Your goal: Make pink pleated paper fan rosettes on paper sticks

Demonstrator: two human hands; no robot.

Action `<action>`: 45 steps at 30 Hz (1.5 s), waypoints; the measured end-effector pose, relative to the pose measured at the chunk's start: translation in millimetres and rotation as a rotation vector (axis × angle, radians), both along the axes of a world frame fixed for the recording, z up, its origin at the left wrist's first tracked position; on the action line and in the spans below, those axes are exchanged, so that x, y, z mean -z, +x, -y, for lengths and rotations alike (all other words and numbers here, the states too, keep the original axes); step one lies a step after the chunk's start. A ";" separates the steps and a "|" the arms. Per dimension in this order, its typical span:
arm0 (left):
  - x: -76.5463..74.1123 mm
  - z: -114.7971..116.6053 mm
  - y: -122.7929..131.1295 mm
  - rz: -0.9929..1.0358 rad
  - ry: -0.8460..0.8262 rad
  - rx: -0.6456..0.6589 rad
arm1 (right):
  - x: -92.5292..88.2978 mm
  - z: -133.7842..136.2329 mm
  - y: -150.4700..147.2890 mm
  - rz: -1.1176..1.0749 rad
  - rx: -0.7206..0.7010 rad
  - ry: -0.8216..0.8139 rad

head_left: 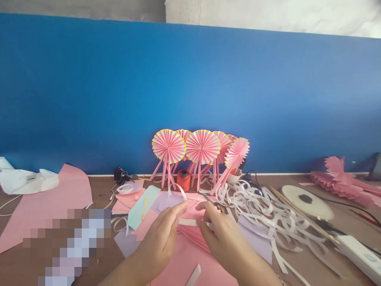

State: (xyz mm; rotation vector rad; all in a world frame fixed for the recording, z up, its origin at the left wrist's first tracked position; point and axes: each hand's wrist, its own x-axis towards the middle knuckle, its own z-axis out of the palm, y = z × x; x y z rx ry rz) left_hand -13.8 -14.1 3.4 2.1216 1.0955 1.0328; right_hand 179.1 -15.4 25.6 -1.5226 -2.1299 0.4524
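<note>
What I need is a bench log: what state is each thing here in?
Left hand: fingers pinched on the white strip.
Right hand: pinching the strip's other end.
White strip: held level between both hands.
Pink pleated paper: folded, lying under the hands.
Paper fans: opened, standing against the blue wall.
Orange tape roll: sitting by the fan sticks.
White offcuts: curled, in a loose heap.

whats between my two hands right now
In the head view, a white paper strip spans the gap between the left hand and right hand, with pleated pink paper just beneath.
</note>
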 end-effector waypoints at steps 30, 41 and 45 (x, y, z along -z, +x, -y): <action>4.5 3.6 7.6 0.729 -0.345 0.158 | -7.1 2.3 -19.7 -0.647 -0.015 -0.474; 20.4 11.6 20.2 0.615 -0.239 -0.192 | -3.3 3.3 -31.2 -0.950 -0.036 -0.480; 20.4 11.6 22.0 0.607 -0.220 -0.159 | 1.9 4.4 -30.5 -0.909 -0.051 -0.449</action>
